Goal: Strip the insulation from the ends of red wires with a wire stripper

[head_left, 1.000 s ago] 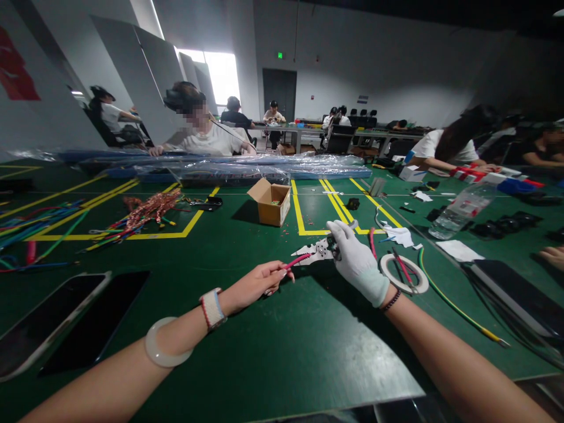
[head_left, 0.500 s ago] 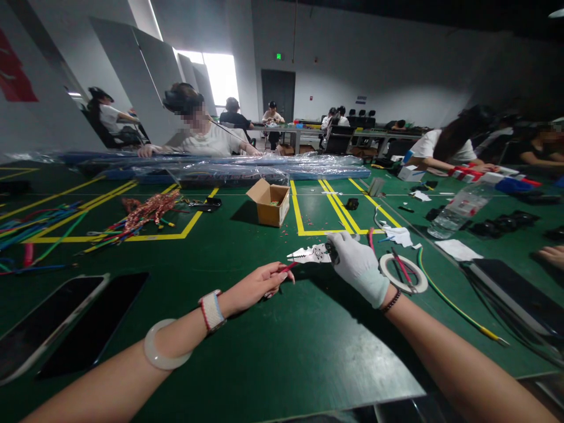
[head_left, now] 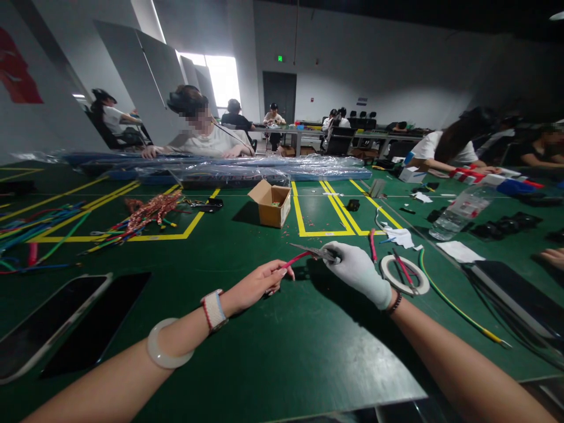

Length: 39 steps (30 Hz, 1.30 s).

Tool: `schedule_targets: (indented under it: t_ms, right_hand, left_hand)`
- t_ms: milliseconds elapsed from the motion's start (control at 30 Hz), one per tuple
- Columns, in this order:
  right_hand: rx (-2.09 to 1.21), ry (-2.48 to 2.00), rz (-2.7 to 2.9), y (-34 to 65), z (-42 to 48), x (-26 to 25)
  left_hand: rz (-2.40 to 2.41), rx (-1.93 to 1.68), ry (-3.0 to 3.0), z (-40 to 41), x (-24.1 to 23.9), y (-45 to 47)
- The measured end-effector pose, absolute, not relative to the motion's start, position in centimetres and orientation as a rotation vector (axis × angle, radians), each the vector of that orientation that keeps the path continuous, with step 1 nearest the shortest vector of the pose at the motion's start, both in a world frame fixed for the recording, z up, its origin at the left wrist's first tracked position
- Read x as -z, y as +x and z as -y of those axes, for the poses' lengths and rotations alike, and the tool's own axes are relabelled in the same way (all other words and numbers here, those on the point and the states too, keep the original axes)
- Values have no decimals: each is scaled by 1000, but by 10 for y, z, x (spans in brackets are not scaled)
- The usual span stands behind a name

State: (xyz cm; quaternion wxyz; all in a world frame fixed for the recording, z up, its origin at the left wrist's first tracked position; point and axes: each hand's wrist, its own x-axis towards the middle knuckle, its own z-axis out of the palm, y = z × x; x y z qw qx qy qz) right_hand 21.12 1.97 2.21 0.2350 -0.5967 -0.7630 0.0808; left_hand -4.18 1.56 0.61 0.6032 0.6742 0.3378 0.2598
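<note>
Between the fingers of my bare left hand is a short red wire, pinched near its lower end and slanting up to the right. My right hand, in a white glove, is closed around a pair of wire strippers. Their metal jaws point left and are seen nearly edge-on. The wire's upper end meets the underside of the jaws; whether they grip it I cannot tell. Right of the glove, a white ring-shaped roll lies with a red wire piece across it.
An open cardboard box stands ahead. Copper strands and coloured wires lie left, with two phones nearer me. On the right are a yellow-green cable and a water bottle. Co-workers sit around; plastic-wrapped lengths span the far side.
The wire strippers have turned from showing their flat face to nearly edge-on. More of the red wire now shows between my left fingers and the jaws.
</note>
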Motion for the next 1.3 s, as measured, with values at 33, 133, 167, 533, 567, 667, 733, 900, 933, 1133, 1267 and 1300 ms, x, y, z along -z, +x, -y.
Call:
schedule_targets:
  t_ms: [33,133,167,533,567,667,733,900,933,1133,1267,1300]
  right_hand:
    - [-266,-1623,2098,211,-20,-22]
    - [-346,-1598,2111,212,-22,-21]
    - [-355,-1594,2115,213,-22,-21]
    - [116,-1610,2096,217,-24,-12]
    - [137,-1603,2091,217,-25,-11]
    - [178,-1574,2059,220,-27,-10]
    - [196,-1565,2028,222,-27,-12]
    - [175,-1504,1929,225,-25,-18]
    - [157,-1485,1914,226,-25,-19]
    - [79,-1473,1899,226,-29,-11]
    - [75,-1430,1924,226,-32,-6]
    - [64,-1417,1929,226,-32,-6]
  left_hand:
    - [-778,-603,1557,-16,-6,-42]
    - [-775,-609,1549,-16,-6,-42]
    - [-777,-612,1545,-15,-7,-42]
    - [-682,-621,1359,-17,0,-40]
    - [-678,-626,1345,-17,0,-40]
    - [-667,-641,1306,-17,-2,-41]
    - [-671,-661,1285,-16,-4,-41]
    - [-675,-688,1299,-16,-4,-41]
    - [-672,-685,1307,-16,-4,-42]
    - [-681,-643,1367,-20,2,-45]
    - [-685,-616,1395,-20,0,-44]
    - [-686,-613,1404,-19,-1,-44]
